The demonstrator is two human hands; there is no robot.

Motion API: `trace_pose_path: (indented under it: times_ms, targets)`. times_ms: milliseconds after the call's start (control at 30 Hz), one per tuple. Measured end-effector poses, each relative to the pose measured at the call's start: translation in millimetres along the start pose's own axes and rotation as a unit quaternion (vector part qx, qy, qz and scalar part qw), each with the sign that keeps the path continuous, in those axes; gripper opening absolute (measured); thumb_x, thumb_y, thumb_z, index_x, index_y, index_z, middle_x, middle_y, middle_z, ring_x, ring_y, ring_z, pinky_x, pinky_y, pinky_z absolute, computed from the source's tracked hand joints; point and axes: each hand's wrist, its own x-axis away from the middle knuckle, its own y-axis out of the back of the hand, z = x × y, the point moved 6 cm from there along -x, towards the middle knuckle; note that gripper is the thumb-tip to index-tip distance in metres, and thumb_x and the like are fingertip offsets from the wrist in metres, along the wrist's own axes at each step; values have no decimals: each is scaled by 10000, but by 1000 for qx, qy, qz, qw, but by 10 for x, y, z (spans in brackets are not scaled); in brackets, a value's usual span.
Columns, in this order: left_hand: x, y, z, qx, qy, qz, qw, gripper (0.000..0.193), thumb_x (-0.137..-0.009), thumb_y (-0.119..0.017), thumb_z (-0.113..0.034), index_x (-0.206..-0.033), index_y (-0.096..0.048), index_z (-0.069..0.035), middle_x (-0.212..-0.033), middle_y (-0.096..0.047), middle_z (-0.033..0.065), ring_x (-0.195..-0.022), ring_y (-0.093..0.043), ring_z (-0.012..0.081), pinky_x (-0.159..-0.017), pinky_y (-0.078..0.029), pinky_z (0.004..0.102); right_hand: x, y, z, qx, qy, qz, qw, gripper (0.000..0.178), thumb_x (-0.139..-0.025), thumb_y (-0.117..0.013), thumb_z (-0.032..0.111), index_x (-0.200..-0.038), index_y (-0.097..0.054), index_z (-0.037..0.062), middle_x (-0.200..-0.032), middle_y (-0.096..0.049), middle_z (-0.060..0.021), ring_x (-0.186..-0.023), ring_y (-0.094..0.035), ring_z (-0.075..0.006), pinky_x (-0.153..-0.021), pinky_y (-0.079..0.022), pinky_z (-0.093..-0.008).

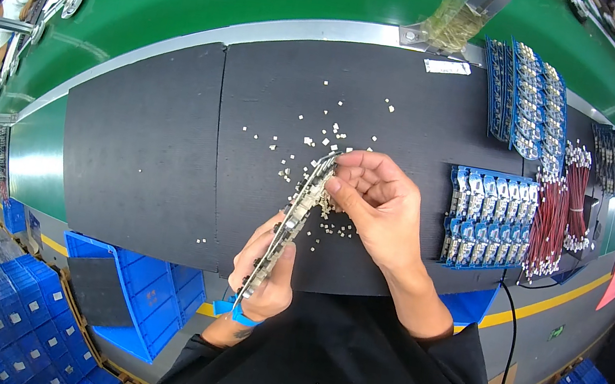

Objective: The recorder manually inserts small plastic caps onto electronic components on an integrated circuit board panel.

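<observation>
A long circuit board (288, 225) carrying white and metallic parts stands tilted on edge above the black work mat. My left hand (263, 269), with a blue band at its wrist, is closed around the board's near end. At the far end, the thumb and forefinger of my right hand (381, 208) close on the board's edge; whether a small part sits between them is hidden. Many small white pieces (332, 136) lie scattered on the mat beneath and beyond the board, with a denser heap partly hidden behind it and my right fingers.
To the right lie rows of blue circuit boards (488, 221), stacked boards (527, 98) and bundles of red wires (550, 222) with white ends. A metal post (465, 12) stands at the mat's far edge. Blue bins (146, 295) stand below the near left edge. A black cable (514, 337) hangs at right.
</observation>
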Motion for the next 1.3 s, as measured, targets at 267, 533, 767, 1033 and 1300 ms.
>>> trace_pose_path:
  times_ms: [267, 533, 767, 1033, 1300]
  targets:
    - [-38, -11, -26, 18, -23, -19, 999, 263, -814, -575, 57, -1067, -503, 52, -1067, -575, 312, -1005, -592, 392, -862, -465, 424, -35, 21, -18, -19, 4, -4, 1000, 273, -780, -645, -67, -1029, -536, -42, -855, -614, -73, -793, -610, -103, -713, -505, -197]
    - [-45, -74, -58, -18, -32, -17, 999, 241, -833, -602, -3, -1051, -527, 67, -987, -619, 142, -873, -586, 172, -797, -454, 291, 31, -55, 66, -52, 3, -4, 999, 246, -807, -633, -34, -1033, -537, -40, -883, -624, -93, -774, -613, -102, -693, -509, -207]
    - [-58, -60, -52, -27, -42, -6, 999, 266, -832, -606, -1, -1071, -517, 70, -982, -622, 142, -864, -593, 183, -791, -461, 291, 11, -16, 69, -41, 13, -5, 999, 237, -806, -629, -42, -1026, -541, -39, -875, -628, -88, -799, -614, -106, -706, -506, -207]
    - [-49, -44, -32, -33, -23, -33, 999, 289, -829, -601, 15, -1099, -525, 86, -982, -627, 146, -874, -599, 177, -807, -461, 292, 38, -34, 68, -30, -4, 25, 999, 236, -808, -623, -53, -1028, -541, -47, -900, -629, -91, -833, -613, -114, -748, -503, -219]
    - [-140, -112, -130, -7, -46, 16, 999, 284, -780, -531, 129, -1059, -525, 75, -1113, -554, 315, -1060, -551, 430, -893, -452, 439, 68, -118, 181, -103, 22, 39, 994, 218, -816, -611, -58, -1023, -542, -48, -907, -625, -94, -842, -608, -117, -755, -498, -222]
